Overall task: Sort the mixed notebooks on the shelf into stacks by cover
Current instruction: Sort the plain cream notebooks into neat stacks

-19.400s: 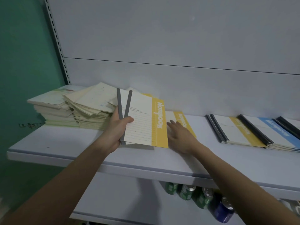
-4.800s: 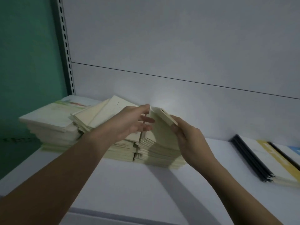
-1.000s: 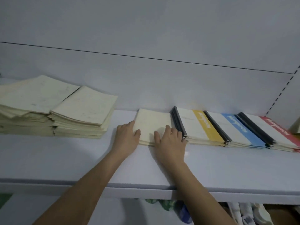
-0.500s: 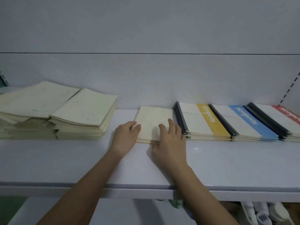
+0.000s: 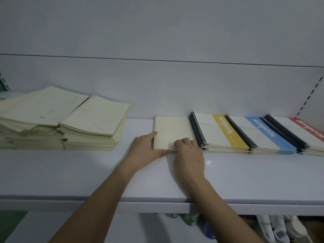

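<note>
Head view: small cream notebook stack (image 5: 171,131) lies flat mid-shelf, its right edge against the yellow-band stack (image 5: 221,132). Left hand (image 5: 144,152) sits at its front-left corner, fingers loosely curled on the edge, not closed round it. Right hand (image 5: 190,155) rests on the front-right part, fingers bent, pressing down w/o a grasp. Blue-band stack (image 5: 261,135) & red-band stack (image 5: 298,134) follow rightwards. Two taller cream stacks (image 5: 73,120) sit far left on the white shelf (image 5: 70,172), well apart.

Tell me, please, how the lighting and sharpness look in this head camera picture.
Head view: dim, bluish light overall; a brighter patch on the shelf left of the left hand; a small glare spot beside the right hand; wide-angle bending toward the edges; the yellow-band notebook stack lettering looks soft.
</note>
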